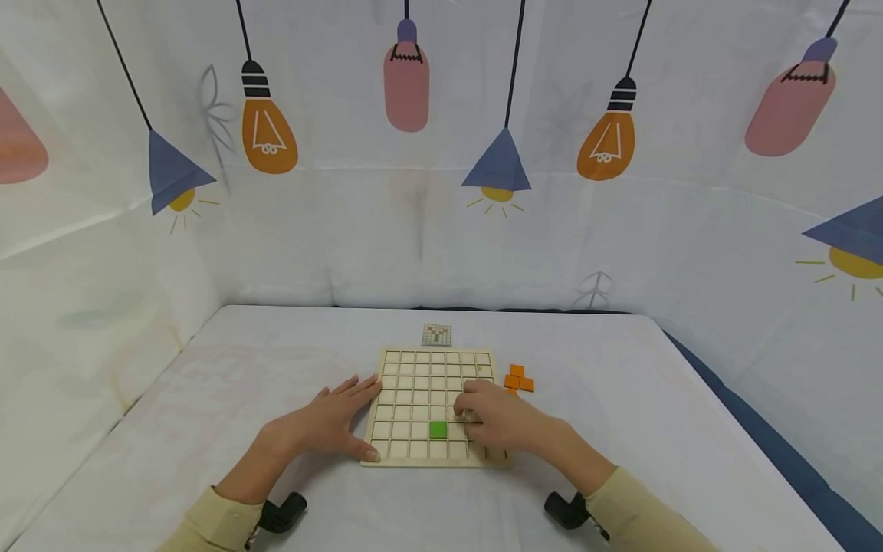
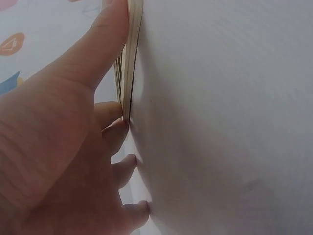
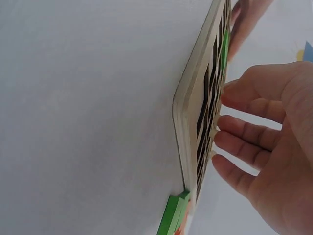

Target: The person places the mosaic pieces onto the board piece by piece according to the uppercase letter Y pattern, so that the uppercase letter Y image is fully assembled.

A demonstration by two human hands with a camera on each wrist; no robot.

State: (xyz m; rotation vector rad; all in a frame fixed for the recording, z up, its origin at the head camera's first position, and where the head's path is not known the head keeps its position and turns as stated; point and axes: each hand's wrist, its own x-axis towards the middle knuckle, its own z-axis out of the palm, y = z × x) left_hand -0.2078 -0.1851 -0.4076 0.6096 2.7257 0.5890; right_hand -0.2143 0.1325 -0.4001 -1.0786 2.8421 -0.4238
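Note:
A pale wooden grid board (image 1: 403,463) lies on the white table. One green square tile (image 1: 438,429) sits in a cell low on the board. My left hand (image 1: 324,420) rests at the board's left edge with fingers spread, its thumb (image 2: 110,41) against the edge. Over the board's right part, my right hand (image 1: 502,415) has bent fingers close to the cells. Its thumb and index finger (image 3: 269,108) come near each other; whether a tile is between them is hidden. Green pieces (image 3: 171,215) lie beside the board's edge in the right wrist view.
Several orange square tiles (image 1: 517,382) lie to the right of the board. Behind it lies a small card (image 1: 437,335) printed with a coloured grid pattern. A white cloth backdrop (image 1: 441,230) with lamp drawings stands beyond the table's far edge.

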